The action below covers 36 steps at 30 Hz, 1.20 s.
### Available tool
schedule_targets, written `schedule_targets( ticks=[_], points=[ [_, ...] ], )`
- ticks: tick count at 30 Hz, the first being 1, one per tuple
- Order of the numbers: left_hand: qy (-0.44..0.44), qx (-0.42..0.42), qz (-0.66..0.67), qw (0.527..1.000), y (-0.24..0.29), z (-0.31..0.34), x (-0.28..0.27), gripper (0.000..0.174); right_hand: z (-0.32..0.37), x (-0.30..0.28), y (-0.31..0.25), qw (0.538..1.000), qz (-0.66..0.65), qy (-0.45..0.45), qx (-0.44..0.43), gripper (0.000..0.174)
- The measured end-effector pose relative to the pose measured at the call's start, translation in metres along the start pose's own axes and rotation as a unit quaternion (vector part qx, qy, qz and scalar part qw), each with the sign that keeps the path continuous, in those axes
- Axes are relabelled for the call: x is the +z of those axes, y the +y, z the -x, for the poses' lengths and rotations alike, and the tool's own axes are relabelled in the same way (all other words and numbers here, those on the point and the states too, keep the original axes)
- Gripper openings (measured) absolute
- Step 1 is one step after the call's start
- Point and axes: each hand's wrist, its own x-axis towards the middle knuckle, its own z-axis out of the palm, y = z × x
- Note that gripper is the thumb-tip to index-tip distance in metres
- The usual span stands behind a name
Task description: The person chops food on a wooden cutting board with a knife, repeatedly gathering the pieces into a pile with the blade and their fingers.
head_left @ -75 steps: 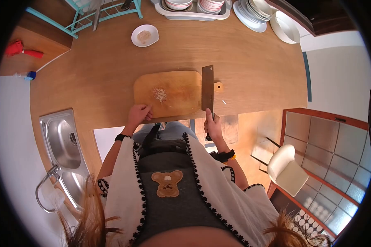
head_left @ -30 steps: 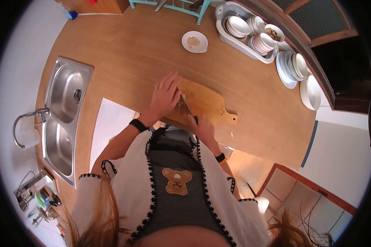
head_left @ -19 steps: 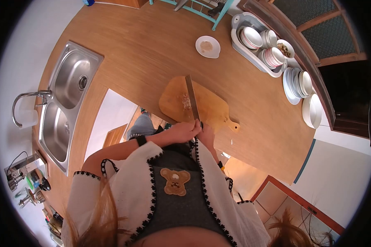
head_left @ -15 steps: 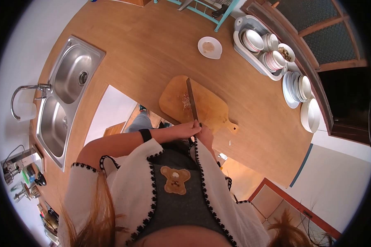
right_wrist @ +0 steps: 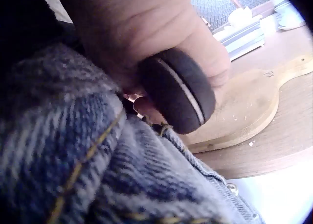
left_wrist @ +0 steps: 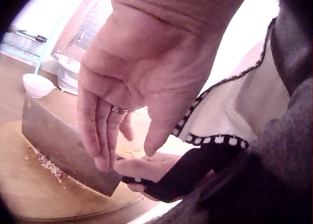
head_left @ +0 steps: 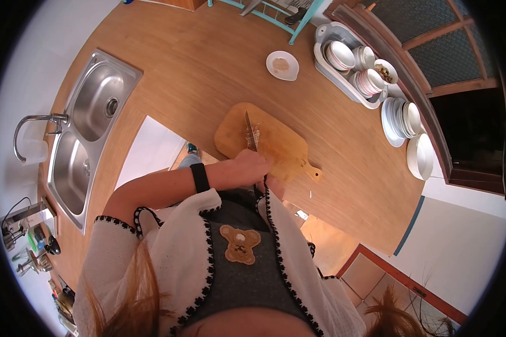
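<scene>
A cleaver [head_left: 248,126] stands on edge over the wooden cutting board [head_left: 286,140], beside finely chopped bits [head_left: 256,133]. In the left wrist view its broad blade [left_wrist: 66,143] is beside the pale and reddish bits [left_wrist: 48,166]. My right hand [head_left: 275,187] grips the handle; the black handle end [right_wrist: 178,91] shows below my palm [right_wrist: 142,30] in the right wrist view. My left hand [head_left: 252,164] reaches across in front of it. Seen from the left wrist, this hand [left_wrist: 146,72] has its fingers extended downward, fingertips at the blade's heel close to my right hand [left_wrist: 149,167].
A white dish [head_left: 282,65] with pale contents stands beyond the board. Bowls fill a grey rack [head_left: 326,55] at the back right, near stacked plates [head_left: 393,121] and a white bowl [head_left: 420,157]. A double sink [head_left: 93,106] is at left; a small white piece [head_left: 311,194] lies near the front edge.
The cleaver came from right of the board onto it. My left hand left the blade's far end and moved back beside the handle, then slightly forward over my right hand; the blade tip swung left.
</scene>
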Motion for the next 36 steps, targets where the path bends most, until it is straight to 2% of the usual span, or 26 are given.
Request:
schedule_targets(
  ticks=[1, 4, 8, 13, 14, 16, 36],
  points=[
    [0.027, -0.032, 0.015, 0.999, 0.005, -0.001, 0.001, 0.037, -0.003, -0.002, 0.001, 1.0, 0.001, -0.001, -0.001, 0.047],
    [0.027, -0.072, -0.015, 0.997, 0.02, 0.005, 0.021, 0.034, 0.002, -0.005, 0.004, 1.0, 0.002, -0.003, -0.002, 0.047],
    [0.042, -0.085, -0.003, 0.995, 0.017, 0.013, 0.041, 0.032, 0.011, -0.002, 0.004, 1.0, 0.002, -0.008, -0.003, 0.047],
    [0.04, -0.104, 0.018, 0.994, 0.017, 0.017, 0.036, 0.03, 0.005, -0.004, 0.0, 1.0, 0.006, -0.013, -0.004, 0.046],
    [0.042, -0.103, 0.019, 0.994, 0.017, 0.017, 0.036, 0.03, 0.003, -0.004, -0.002, 1.0, 0.007, -0.013, -0.005, 0.046],
    [0.11, -0.081, 0.006, 0.991, 0.017, 0.018, 0.04, 0.029, 0.012, -0.005, 0.001, 1.0, 0.009, -0.017, -0.007, 0.046],
    [0.132, -0.065, 0.004, 0.989, 0.016, 0.013, 0.045, 0.024, 0.004, -0.011, -0.01, 0.999, 0.026, -0.03, 0.008, 0.045]
  ],
)
